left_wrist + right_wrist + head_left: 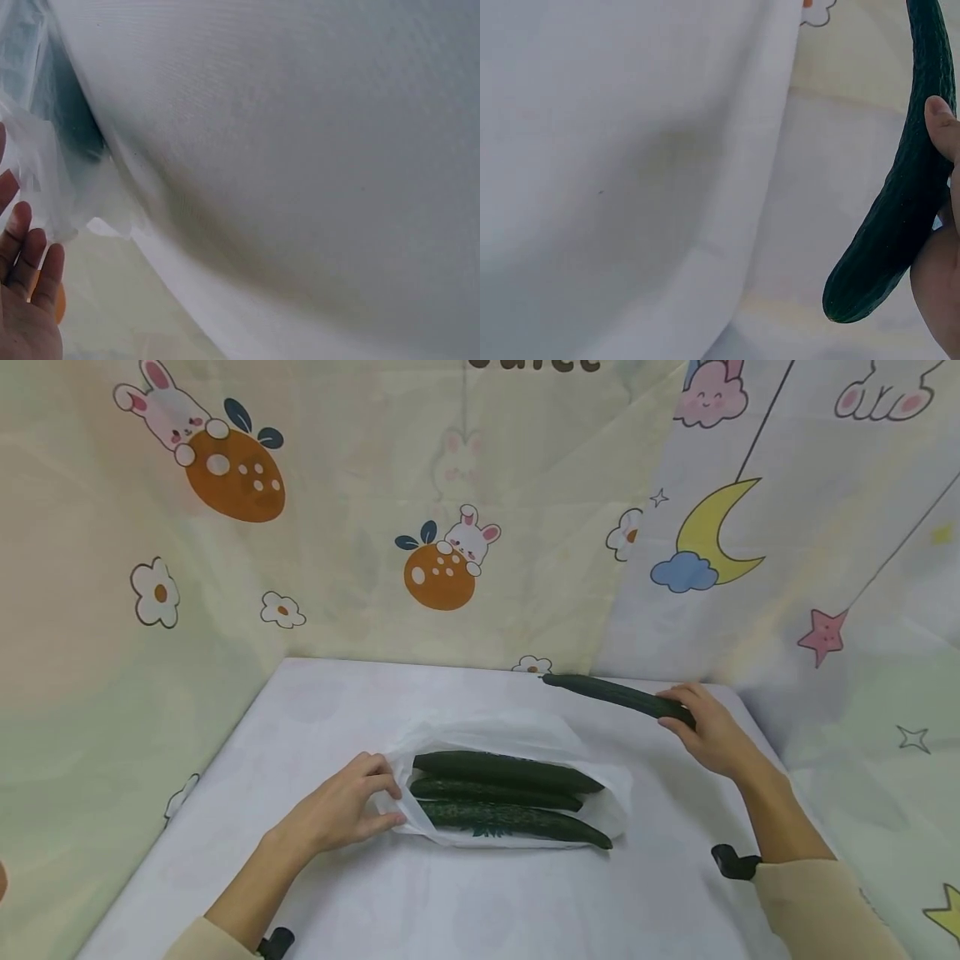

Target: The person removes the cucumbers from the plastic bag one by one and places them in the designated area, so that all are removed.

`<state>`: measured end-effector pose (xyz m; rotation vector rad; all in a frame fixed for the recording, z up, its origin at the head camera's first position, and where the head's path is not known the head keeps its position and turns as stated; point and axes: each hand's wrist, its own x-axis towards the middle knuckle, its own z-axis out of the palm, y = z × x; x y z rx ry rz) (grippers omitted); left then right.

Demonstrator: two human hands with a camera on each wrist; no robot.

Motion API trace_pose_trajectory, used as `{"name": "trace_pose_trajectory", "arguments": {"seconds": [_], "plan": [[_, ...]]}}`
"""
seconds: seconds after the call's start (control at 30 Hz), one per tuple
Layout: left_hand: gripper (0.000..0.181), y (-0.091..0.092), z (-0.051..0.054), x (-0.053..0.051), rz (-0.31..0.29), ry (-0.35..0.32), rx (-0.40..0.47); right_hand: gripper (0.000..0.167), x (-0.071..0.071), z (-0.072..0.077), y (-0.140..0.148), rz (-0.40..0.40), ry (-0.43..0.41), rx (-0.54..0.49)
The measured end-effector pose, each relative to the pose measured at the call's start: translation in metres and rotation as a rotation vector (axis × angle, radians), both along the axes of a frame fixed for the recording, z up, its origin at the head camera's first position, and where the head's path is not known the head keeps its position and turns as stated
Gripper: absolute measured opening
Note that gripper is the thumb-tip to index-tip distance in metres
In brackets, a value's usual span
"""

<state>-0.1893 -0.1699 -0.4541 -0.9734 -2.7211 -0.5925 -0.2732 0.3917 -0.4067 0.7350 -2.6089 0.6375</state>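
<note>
A long, dark green, ridged cucumber (pixel 611 693) is raised above the table's far right part; the right hand (pixel 708 735) grips it near its right end, which the fingers partly hide in the head view. The right wrist view shows that blunt end, but cuts off the other. 3 more dark green cucumbers (pixel 495 794) lie side by side in a thin, translucent white plastic bag (pixel 525 731), film covering part of the lowest. The left hand (pixel 341 806) touches the bag's left edge, fingers slightly bent; whether it pinches the film, I cannot tell. Beneath is a white-covered table (pixel 480 902); behind hangs cream cloth (pixel 337 527) with cartoon rabbits, its top lettering cut off.
</note>
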Motion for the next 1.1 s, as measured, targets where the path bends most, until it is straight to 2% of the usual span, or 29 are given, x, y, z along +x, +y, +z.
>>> {"name": "trace_pose_trajectory", "arguments": {"seconds": [0.2, 0.33, 0.53, 0.73, 0.97, 1.1], "plan": [[0.022, 0.000, 0.000, 0.002, 0.013, -0.018, -0.010, 0.033, -0.005, -0.015, 0.018, -0.070, -0.045, -0.009], [0.021, -0.001, 0.000, 0.001, 0.008, -0.001, -0.007, 0.033, -0.009, -0.022, 0.028, -0.106, -0.069, -0.004], [0.022, -0.002, 0.001, 0.000, 0.014, 0.019, -0.007, 0.032, -0.018, -0.027, 0.039, -0.104, -0.048, 0.015], [0.020, 0.000, 0.003, -0.002, 0.018, 0.004, -0.020, 0.033, -0.027, -0.030, 0.046, -0.098, -0.084, 0.032], [0.020, -0.001, 0.001, 0.001, 0.047, -0.029, -0.039, 0.033, -0.034, -0.044, 0.050, -0.101, -0.118, 0.054], [0.021, -0.001, 0.001, 0.005, 0.061, -0.042, -0.042, 0.033, -0.036, -0.052, 0.055, -0.106, -0.100, 0.056]]}}
